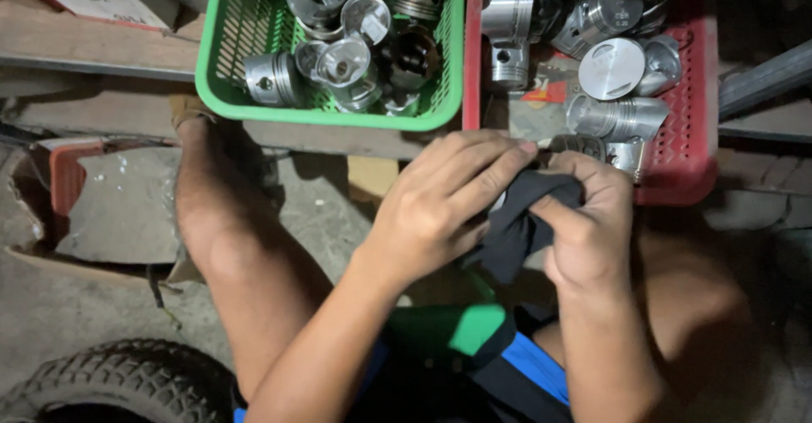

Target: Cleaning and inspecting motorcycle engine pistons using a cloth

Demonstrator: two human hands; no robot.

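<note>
My left hand [440,207] and my right hand [584,233] were pressed together in front of me, both closed around a dark cloth [520,220]. The left fingers [491,165] lay curled over the top of the cloth, their tips touching the knuckles of the right hand. The right fingers were bunched into the fabric from the other side, thumb pushed into the folds. The cloth hung crumpled between my palms, a loose corner drooping below them. Whether anything was wrapped inside it I could not tell; the fabric hid it.

Just beyond my right hand sat a red plastic basket [689,165], its near rim almost touching my knuckles. It held a pile of metal pistons [611,68], one lying with its flat round crown facing up, others on their sides. Beyond my left hand, and beside the red one, stood a green plastic basket [228,42] with more pistons [338,59] heaped in it, several showing their hollow undersides. Both baskets rested on a rough wooden board [85,46].

Below my hands were my bare knees, spread apart, and the edge of blue shorts [533,368]. Far to the left of my left forearm, near my leg, lay a rubber tyre [118,376] on the concrete floor [59,304].
</note>
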